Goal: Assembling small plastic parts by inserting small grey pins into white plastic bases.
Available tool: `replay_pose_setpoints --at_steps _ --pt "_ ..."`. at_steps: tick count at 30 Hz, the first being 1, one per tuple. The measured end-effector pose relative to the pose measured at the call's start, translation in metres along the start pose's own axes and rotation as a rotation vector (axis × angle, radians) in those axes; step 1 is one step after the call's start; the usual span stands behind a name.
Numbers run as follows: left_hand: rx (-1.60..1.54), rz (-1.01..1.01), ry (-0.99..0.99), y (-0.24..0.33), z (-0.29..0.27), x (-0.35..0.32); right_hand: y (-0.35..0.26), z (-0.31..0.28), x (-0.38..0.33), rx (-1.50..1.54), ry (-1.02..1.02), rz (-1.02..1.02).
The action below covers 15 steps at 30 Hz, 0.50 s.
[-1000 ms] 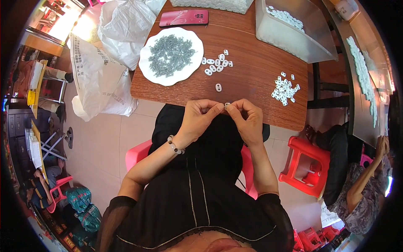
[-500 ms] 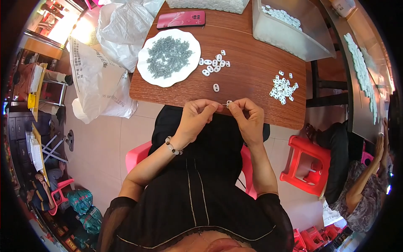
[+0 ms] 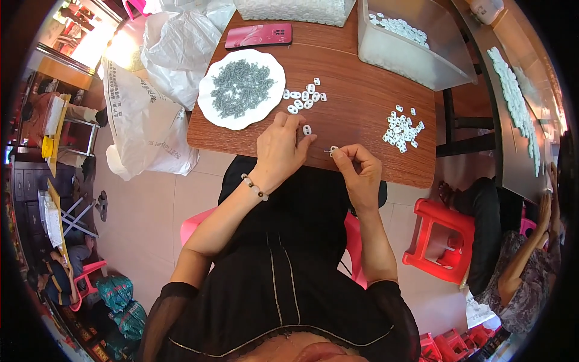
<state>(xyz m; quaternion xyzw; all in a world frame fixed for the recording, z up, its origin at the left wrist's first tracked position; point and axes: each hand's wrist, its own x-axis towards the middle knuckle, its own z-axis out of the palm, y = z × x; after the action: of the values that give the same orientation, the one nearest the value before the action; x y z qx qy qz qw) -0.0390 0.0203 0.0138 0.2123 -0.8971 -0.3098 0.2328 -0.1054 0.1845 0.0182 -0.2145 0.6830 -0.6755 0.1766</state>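
Observation:
My right hand (image 3: 359, 172) pinches a small white plastic piece (image 3: 333, 151) over the table's near edge, and a thin metal pin sticks out of it to the left. My left hand (image 3: 281, 149) is empty, thumb and fingers apart, beside a single white oval two-holed piece (image 3: 307, 130) lying on the table. Beyond it is a loose group of similar white oval pieces (image 3: 309, 96). Left of those, a white scalloped plate (image 3: 208, 113) bears a heap of small grey metal pins (image 3: 241, 87). A pile of small white rectangular pieces (image 3: 400, 133) lies to the right.
The brown wooden table (image 3: 356, 111) also bears a pink phone (image 3: 259, 36) and a translucent bin (image 3: 416, 69) of white pieces at the far right. White sacks (image 3: 142, 114) stand off its left side, a red stool (image 3: 440, 238) to its right. Other people sit at both sides.
My left hand has come away from the piece in my right hand and moved up toward the lone white oval piece, fingers parting. The right hand keeps its pinch.

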Motion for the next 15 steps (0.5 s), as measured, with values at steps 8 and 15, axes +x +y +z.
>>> replay_pose_setpoints --at_steps 8,15 --pt "-0.120 0.012 -0.083 0.002 -0.006 -0.005 0.000 -0.002 0.001 -0.012 0.012 -0.010" --pt "-0.650 -0.228 -0.193 -0.008 -0.004 -0.016 -0.002 0.001 -0.001 0.026 0.030 -0.041"
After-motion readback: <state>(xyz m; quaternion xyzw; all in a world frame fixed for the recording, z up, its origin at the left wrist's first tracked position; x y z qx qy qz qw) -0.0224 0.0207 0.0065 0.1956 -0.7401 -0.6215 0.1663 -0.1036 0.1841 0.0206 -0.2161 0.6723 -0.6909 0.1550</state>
